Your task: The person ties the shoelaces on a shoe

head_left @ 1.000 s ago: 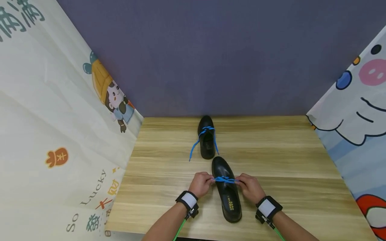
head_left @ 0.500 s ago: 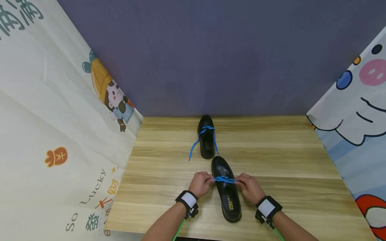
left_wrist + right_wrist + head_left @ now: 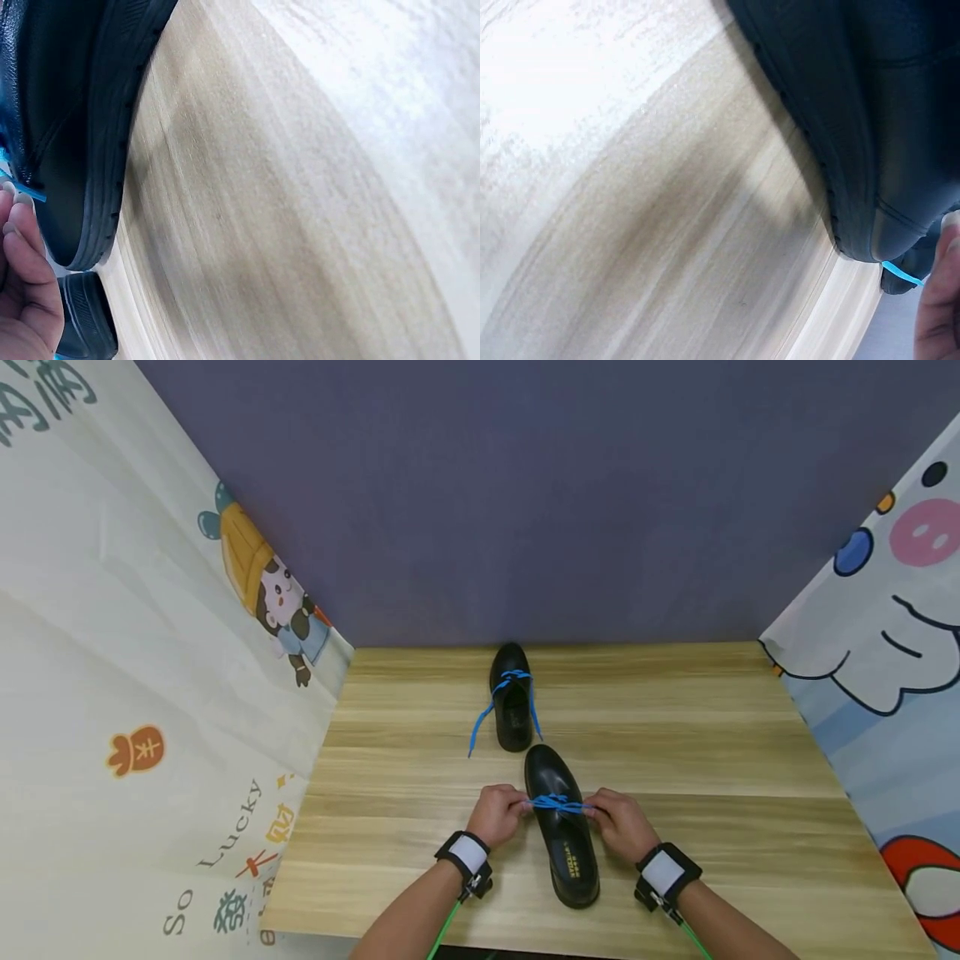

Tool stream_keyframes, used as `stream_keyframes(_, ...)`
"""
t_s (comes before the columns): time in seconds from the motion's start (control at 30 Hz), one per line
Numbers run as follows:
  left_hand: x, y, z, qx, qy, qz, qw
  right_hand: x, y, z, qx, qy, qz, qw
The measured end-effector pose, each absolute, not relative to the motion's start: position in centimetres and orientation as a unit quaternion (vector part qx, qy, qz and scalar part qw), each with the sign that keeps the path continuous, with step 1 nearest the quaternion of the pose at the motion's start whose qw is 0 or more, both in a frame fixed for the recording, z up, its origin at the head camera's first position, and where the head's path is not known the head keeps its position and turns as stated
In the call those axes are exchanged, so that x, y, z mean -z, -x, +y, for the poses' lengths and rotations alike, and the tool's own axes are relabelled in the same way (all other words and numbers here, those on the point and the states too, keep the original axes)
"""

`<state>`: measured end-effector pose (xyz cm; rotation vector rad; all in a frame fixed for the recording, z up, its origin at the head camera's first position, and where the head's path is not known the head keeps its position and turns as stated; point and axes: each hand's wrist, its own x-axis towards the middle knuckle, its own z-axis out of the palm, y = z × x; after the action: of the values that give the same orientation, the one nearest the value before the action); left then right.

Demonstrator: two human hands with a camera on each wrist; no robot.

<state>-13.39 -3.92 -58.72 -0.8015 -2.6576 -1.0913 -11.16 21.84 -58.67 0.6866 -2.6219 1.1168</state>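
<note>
A black leather shoe [image 3: 567,847] lies on the wooden tabletop, toe pointing away from me. Across its front runs a blue shoelace [image 3: 557,803], bunched in a bow-like tangle over the lacing. On the shoe's left side my left hand [image 3: 497,814] pinches one part of the lace, and a short blue bit pokes past the fingertips in the left wrist view. My right hand [image 3: 624,825] pinches the lace on the other side, thumb against fingers. In the right wrist view a blue strand [image 3: 901,273] runs from beside the shoe to the right fingers.
A second black shoe [image 3: 513,727] stands behind the first, close to the toe, its blue laces [image 3: 480,727] hanging loose on both sides. A dark purple panel [image 3: 555,510] rises at the table's back. Printed white cloths [image 3: 180,652] flank both sides.
Both hands stay pinched on the lace at the shoe's sides, with almost no movement. The whole head view has shifted very slightly.
</note>
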Motion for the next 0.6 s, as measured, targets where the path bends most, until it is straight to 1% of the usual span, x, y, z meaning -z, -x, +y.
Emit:
stream_keyframes(0.2, 59.2, 13.2, -3.8, 0.375, 0.266, -0.886, 0.068, 58.9, 10.8, 22.0, -0.383, -0.250, -0.880, 0.126)
stream_keyframes(0.3, 59.1, 13.1, -3.7, 0.398, 0.258, -0.879, 0.052, 59.0, 10.8, 22.1, -0.379, -0.257, -0.880, 0.125)
stream_keyframes(0.47, 58.7, 13.0, -3.7, 0.436, 0.237, -0.868, 0.018, 58.6, 10.9, 22.3, -0.385, -0.243, -0.886, 0.089)
stream_keyframes(0.6, 58.8, 12.6, -3.7, 0.439, 0.220, -0.871, 0.007, 57.7, 10.9, 22.5, -0.394, -0.221, -0.891, 0.049)
